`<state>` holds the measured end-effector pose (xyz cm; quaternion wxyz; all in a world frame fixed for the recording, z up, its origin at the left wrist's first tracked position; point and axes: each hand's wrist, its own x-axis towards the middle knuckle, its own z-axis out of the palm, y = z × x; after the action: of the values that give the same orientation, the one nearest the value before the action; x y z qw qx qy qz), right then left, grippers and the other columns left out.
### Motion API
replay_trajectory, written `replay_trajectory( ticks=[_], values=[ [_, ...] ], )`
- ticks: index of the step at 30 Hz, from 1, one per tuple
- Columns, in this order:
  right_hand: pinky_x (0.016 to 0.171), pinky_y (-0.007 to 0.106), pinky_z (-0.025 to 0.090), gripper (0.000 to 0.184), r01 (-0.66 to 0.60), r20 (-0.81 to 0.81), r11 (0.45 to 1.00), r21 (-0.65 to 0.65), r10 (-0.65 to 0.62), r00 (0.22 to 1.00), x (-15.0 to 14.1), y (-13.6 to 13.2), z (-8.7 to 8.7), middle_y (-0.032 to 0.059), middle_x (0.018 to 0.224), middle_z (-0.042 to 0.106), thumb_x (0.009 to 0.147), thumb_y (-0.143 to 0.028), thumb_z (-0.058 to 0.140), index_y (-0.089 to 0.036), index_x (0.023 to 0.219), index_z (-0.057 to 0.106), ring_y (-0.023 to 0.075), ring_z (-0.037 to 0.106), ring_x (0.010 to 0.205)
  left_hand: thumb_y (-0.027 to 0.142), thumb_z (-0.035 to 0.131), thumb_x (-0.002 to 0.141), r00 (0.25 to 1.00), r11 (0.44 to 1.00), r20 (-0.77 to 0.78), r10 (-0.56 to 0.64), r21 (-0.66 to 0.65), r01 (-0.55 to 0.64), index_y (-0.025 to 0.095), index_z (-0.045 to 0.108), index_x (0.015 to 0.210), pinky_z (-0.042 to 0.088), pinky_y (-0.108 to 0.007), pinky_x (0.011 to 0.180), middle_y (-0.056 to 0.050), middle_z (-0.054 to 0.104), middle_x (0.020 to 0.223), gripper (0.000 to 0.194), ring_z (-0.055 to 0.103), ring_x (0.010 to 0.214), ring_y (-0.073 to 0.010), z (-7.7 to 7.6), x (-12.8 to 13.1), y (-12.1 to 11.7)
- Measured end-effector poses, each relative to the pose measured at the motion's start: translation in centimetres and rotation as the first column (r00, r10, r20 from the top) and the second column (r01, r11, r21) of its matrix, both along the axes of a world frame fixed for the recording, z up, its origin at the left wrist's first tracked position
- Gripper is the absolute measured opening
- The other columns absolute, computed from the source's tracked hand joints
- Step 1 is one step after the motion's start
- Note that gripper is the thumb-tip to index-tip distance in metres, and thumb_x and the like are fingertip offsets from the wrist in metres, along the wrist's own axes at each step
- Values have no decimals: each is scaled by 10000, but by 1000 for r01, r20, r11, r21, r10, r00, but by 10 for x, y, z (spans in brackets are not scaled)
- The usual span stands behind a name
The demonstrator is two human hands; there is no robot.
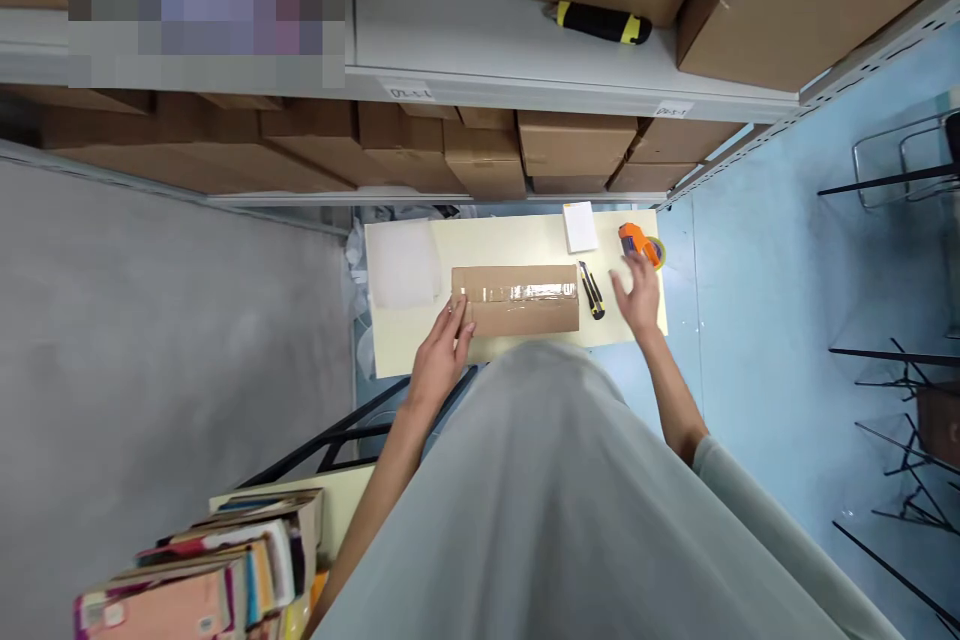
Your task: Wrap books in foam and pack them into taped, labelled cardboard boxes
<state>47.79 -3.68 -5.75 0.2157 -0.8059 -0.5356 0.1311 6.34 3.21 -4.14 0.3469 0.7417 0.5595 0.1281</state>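
Note:
A long cardboard box (517, 318) lies on the pale yellow table (495, 242), with shiny clear tape along its top. My left hand (441, 350) holds the box at its left end, thumb and fingers against the edge. Close to the orange tape dispenser (636, 240), my right hand (640, 295) has its thumb and fingers apart. Whether its fingertips touch the dispenser I cannot tell. Between the box and my right hand lies a black and yellow utility knife (592, 291). Behind the knife is a small white box (580, 227).
White foam sheets (403, 263) lie on the table's left. Shelves (465, 85) with cardboard boxes rise behind; another utility knife (604, 23) rests on the upper shelf. A pile of books (217, 575) stands at lower left, beside a grey wall (187, 320). Metal-legged furniture (911, 460) stands right.

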Motion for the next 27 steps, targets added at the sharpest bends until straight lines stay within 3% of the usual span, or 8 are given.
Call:
replay_trajectory(
  ticks=[3,6,9,13,19,22,25,27],
  values=[
    [1192,579,484,545,280,142,906,-317,-247,959,60,14,-32,298,1463,691,1097,-441,630,-63,1489,643,413,581,1397,623,483,1147,1000,1000,19,15,0,-15,283,564,1724,464,-522,1376,-102,600,1744,675,559,1641,-318,0,1,1],
    [1226,530,391,567,242,205,817,-523,-155,966,86,25,-62,307,1540,642,1088,-402,633,-27,1512,619,402,491,1436,633,503,1138,998,999,32,49,-14,-49,290,583,1711,480,-520,1366,-98,618,1728,673,576,1627,-312,2,3,3],
    [1278,501,303,568,154,210,807,-570,-38,977,84,30,-82,309,1630,579,1125,-368,541,3,1554,584,384,406,1497,639,508,1135,996,996,41,78,-36,-77,276,590,1704,497,-521,1350,-118,621,1723,680,590,1614,-314,3,7,4],
    [1303,473,279,577,165,223,787,-594,-36,974,77,36,-89,327,1678,520,1131,-343,493,29,1566,563,367,401,1518,642,495,1137,993,995,64,94,-46,-91,275,577,1710,485,-529,1354,-122,627,1716,686,590,1611,-313,4,11,4],
    [1243,461,381,537,159,163,776,-610,-73,984,80,45,-67,325,1590,585,1062,-291,591,12,1505,617,371,520,1451,623,477,1151,989,996,118,84,-42,-79,270,569,1712,475,-525,1362,-125,635,1705,668,572,1625,-308,5,10,-3],
    [1121,457,482,407,131,120,794,-594,-74,990,78,37,-44,256,1323,731,1052,-349,611,-61,1322,710,347,627,1240,616,482,1152,987,996,138,87,-40,-82,271,576,1702,481,-523,1356,-128,634,1702,656,578,1618,-306,4,10,-2],
    [947,426,551,333,89,-49,873,-480,-128,991,70,20,-10,116,948,729,1018,-500,637,-176,1036,712,289,641,937,605,498,1148,981,996,175,87,-40,-82,253,589,1685,501,-515,1339,-143,633,1694,648,583,1610,-307,2,10,1],
    [879,410,570,394,30,-276,953,-302,-118,954,60,8,20,62,881,700,962,-609,677,-216,999,677,262,627,861,591,521,1142,975,996,206,84,-51,-75,241,592,1675,529,-509,1313,-152,633,1686,641,596,1593,-306,1,9,3]
  ],
)
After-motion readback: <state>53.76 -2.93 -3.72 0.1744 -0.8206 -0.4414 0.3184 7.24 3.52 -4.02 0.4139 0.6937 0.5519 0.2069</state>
